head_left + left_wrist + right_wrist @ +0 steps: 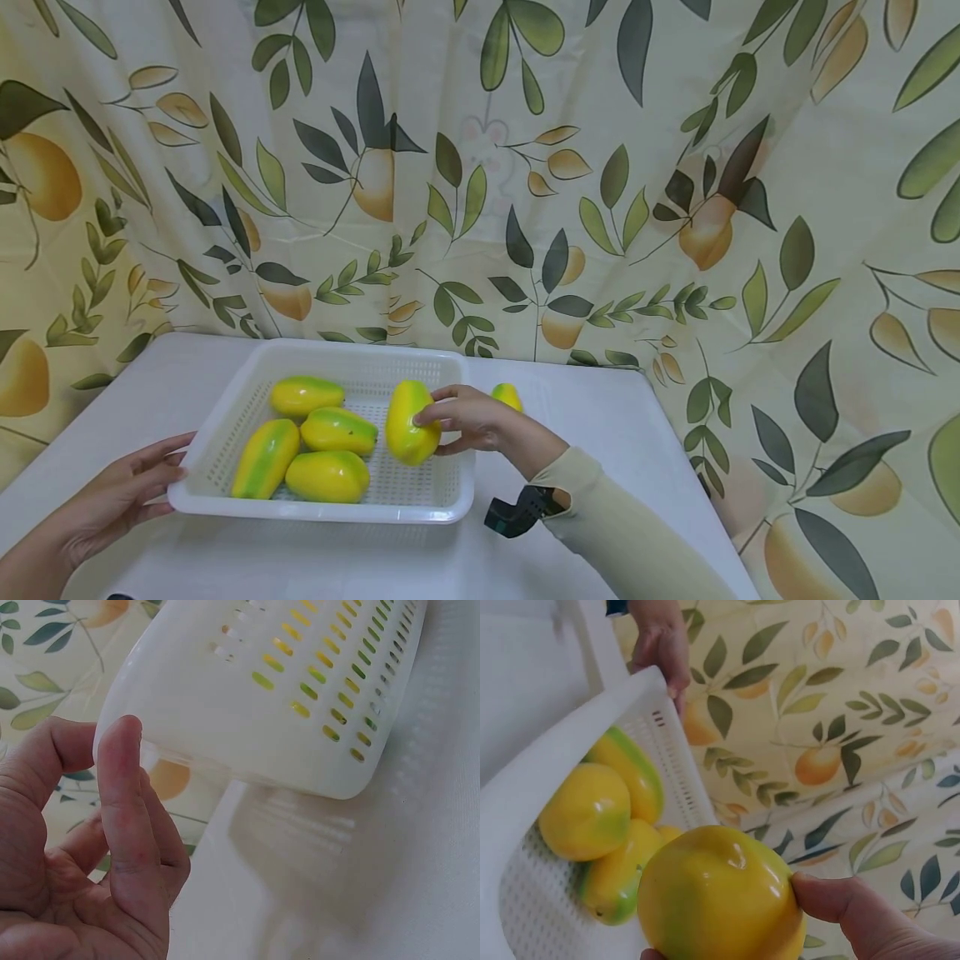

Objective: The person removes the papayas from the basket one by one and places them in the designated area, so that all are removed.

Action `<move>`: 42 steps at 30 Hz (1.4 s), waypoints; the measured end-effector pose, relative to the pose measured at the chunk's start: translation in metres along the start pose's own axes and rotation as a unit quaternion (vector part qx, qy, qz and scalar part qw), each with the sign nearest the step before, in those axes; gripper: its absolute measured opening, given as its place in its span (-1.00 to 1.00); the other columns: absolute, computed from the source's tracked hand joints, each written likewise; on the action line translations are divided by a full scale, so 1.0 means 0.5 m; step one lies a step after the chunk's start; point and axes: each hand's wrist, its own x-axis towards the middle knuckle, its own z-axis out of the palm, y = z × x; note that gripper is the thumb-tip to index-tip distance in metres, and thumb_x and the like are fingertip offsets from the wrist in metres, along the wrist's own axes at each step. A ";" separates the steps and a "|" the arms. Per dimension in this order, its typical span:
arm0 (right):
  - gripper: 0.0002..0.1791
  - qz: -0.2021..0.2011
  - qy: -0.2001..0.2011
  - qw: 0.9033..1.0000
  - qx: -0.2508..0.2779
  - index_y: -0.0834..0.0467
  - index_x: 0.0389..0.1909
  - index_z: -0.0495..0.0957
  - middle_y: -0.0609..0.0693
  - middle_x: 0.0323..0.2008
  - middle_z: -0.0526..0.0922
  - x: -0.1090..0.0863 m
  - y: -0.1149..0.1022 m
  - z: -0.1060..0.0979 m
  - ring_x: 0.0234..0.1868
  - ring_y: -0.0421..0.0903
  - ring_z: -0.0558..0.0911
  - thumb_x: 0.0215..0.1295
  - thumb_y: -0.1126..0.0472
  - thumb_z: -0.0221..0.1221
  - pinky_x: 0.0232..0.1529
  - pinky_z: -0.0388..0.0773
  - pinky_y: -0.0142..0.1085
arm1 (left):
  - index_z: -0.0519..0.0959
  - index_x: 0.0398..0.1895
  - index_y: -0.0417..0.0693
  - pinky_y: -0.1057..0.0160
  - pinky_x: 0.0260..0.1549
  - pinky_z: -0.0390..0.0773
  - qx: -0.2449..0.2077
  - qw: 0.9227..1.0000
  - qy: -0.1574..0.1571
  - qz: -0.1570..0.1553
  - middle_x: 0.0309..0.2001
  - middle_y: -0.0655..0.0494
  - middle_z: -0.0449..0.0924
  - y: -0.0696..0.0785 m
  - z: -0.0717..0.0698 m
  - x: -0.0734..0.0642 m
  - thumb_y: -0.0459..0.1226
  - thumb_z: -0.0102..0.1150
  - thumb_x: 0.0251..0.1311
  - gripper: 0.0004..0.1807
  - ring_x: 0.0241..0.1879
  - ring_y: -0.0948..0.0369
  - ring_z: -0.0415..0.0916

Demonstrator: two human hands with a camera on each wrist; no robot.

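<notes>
A white plastic basket (315,510) with slotted walls stands on the table, and several yellow-green papayas lie in its left part, one papaya (327,477) near the front wall. My left hand (123,492) pinches the basket's left rim between thumb and fingers, as the left wrist view shows at the basket's edge (202,727). Over the basket's right side, my right hand (472,418) grips another papaya (409,422) by its sides. In the right wrist view that papaya (720,896) sits between the thumb and a fingertip at its lower edge; the other fingers are hidden.
Behind my right wrist, one more papaya (507,396) lies on the white table (585,417) outside the basket, partly covered. A leaf-and-fruit patterned curtain (480,250) hangs along the back. My right wrist wears a black strap device (521,510).
</notes>
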 end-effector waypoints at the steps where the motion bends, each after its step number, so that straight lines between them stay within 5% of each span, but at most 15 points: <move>1: -0.25 -0.002 0.002 1.000 -0.005 0.26 0.31 0.24 0.19 0.15 0.44 -0.002 -0.003 -0.002 0.10 0.15 0.52 0.12 0.22 0.34 0.12 0.55 0.17 | 0.55 -0.16 0.68 0.16 -0.14 0.71 0.001 1.000 -0.002 0.000 -0.13 0.52 0.56 0.000 -0.001 0.000 -0.32 -0.05 0.45 -0.53 -0.14 0.21 0.64; 20: -0.24 0.004 0.030 1.000 0.000 0.27 0.36 0.22 0.22 0.20 0.43 -0.013 -0.009 -0.055 0.12 0.13 0.54 0.15 0.26 0.30 0.16 0.52 0.13 | 0.54 -0.18 0.70 0.17 -0.14 0.71 0.007 1.000 0.006 -0.003 -0.15 0.50 0.56 -0.002 -0.001 0.001 -0.30 -0.03 0.44 -0.55 -0.16 0.20 0.64; 42: -0.25 0.007 0.084 0.996 -0.022 0.26 0.38 0.21 0.23 0.29 0.34 -0.038 -0.013 -0.141 0.28 0.24 0.42 0.19 0.23 0.29 0.16 0.55 0.07 | 0.54 -0.09 0.68 0.23 -0.16 0.71 0.012 0.999 -0.035 0.027 -0.10 0.45 0.59 -0.005 -0.010 0.003 -0.33 -0.12 0.47 -0.50 -0.14 0.23 0.64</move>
